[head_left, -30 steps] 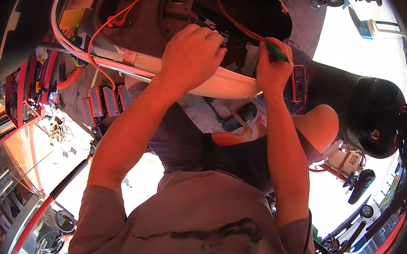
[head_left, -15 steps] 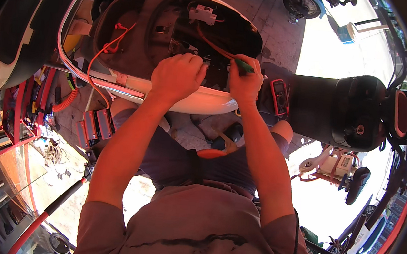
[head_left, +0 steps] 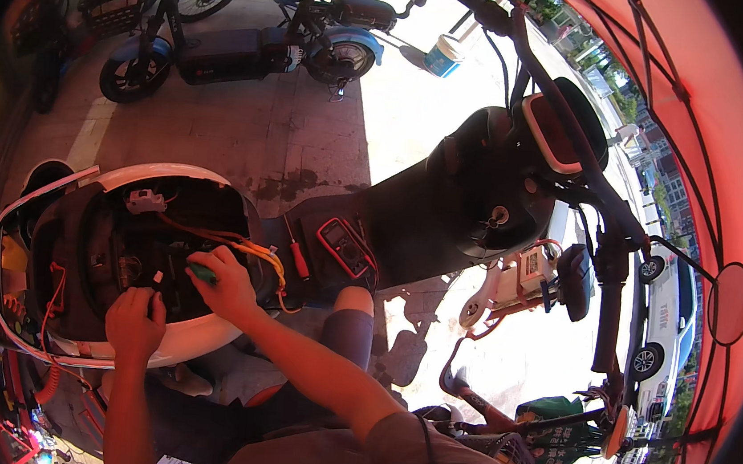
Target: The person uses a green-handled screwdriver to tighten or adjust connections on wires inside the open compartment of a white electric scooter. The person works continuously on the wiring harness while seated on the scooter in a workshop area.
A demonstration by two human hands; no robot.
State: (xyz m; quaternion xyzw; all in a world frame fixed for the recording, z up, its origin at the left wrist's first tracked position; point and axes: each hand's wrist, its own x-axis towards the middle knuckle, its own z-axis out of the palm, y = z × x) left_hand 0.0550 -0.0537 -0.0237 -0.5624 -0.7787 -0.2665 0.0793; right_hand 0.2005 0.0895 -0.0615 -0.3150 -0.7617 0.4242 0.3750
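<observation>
An open scooter body (head_left: 207, 179) lies before me, with its dark inner bay uncovered. My right hand (head_left: 230, 288) is closed around a green-handled tool (head_left: 199, 272) over the bay; its tip is hidden. At the bay's near edge, my left hand (head_left: 135, 324) has its fingers curled together, and whatever they hold is out of sight. Just beyond those fingertips shows a small white piece (head_left: 158, 277). Orange cables (head_left: 264, 255) run past my right hand to the bay's right side. A white switch-like block (head_left: 145, 201) sits at the far left of the bay.
A red multimeter (head_left: 345, 247) and a red-handled screwdriver (head_left: 296, 259) lie on the scooter's footboard, right of the bay. An orange cord (head_left: 54, 291) hangs over the left side. The handlebar (head_left: 569, 135) rises at right. A blue-and-black electric bike (head_left: 246, 50) stands beyond.
My view has swung right, so the scooter body sits lower left and the handlebar and parked bike show more. Both hands stay at the bay, the green-handled tool still in my right.
</observation>
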